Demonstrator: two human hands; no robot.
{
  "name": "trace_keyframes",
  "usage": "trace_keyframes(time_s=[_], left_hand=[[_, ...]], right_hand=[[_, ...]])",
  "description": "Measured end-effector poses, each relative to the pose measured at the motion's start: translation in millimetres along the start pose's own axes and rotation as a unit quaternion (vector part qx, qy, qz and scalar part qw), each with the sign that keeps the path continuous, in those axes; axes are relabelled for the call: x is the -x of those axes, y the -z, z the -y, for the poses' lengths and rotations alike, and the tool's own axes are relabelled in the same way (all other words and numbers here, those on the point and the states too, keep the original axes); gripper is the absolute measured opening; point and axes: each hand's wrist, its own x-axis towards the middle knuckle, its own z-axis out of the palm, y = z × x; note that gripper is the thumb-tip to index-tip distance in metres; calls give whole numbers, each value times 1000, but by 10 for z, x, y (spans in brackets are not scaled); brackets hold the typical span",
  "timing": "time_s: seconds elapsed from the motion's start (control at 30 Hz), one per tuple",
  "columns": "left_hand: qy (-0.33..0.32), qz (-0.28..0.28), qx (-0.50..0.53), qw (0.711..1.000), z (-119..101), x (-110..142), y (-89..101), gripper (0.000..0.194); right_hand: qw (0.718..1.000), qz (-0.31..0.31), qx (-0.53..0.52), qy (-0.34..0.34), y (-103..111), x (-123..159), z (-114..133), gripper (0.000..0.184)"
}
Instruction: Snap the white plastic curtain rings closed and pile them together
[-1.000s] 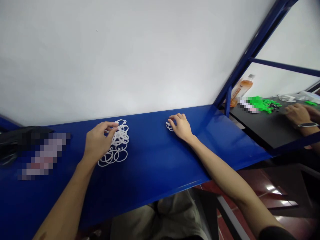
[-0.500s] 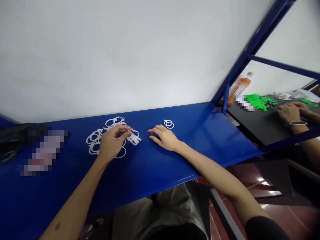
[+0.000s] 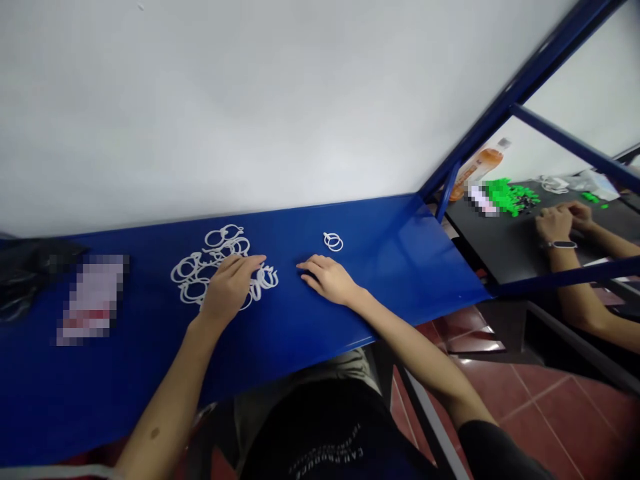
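Several white rings, each with a small tab, lie in a loose pile on the blue table. My left hand is over the right part of this pile, palm down, with its fingers stretched to the right. It hides some rings, and whether its fingertips touch any is unclear. My right hand rests on the bare tabletop right of the pile, its fingers slightly bent and apart, holding nothing. Just beyond it lies a separate pair of overlapping white rings.
A blurred-out flat packet and a black plastic bag lie at the left. A white wall backs the blue table; a blue metal frame rises at its right. Beyond, another person's hands work near green pieces and a bottle.
My left hand has gone from a pinch-like pose to stretched fingers lower over the pile. My right hand stays near the same place. The view has shifted slightly.
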Motion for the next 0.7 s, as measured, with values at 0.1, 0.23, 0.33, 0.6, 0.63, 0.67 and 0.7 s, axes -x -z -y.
trace_keyframes(time_s=[0.1, 0.23, 0.33, 0.6, 0.63, 0.67, 0.7], left_hand=[[3, -9, -41, 999, 26, 12, 114, 37], [17, -7, -55, 998, 3, -9, 157, 37], [40, 3, -28, 999, -58, -58, 183, 33], [224, 67, 94, 968, -204, -227, 334, 23], [231, 70, 103, 965, -202, -232, 339, 24], [235, 74, 107, 963, -195, -229, 342, 25], [237, 79, 107, 962, -183, -220, 343, 26]], right_hand=[[998, 10, -44, -47, 141, 171, 58, 29], [989, -11, -98, -110, 206, 228, 88, 27], [988, 7, -125, -88, 148, 93, 150, 26], [992, 19, -109, -58, -292, -449, 623, 41], [992, 27, -102, -64, -355, -489, 654, 32], [992, 33, -103, -66, -408, -519, 664, 21], [991, 32, -113, -68, -449, -541, 654, 13]])
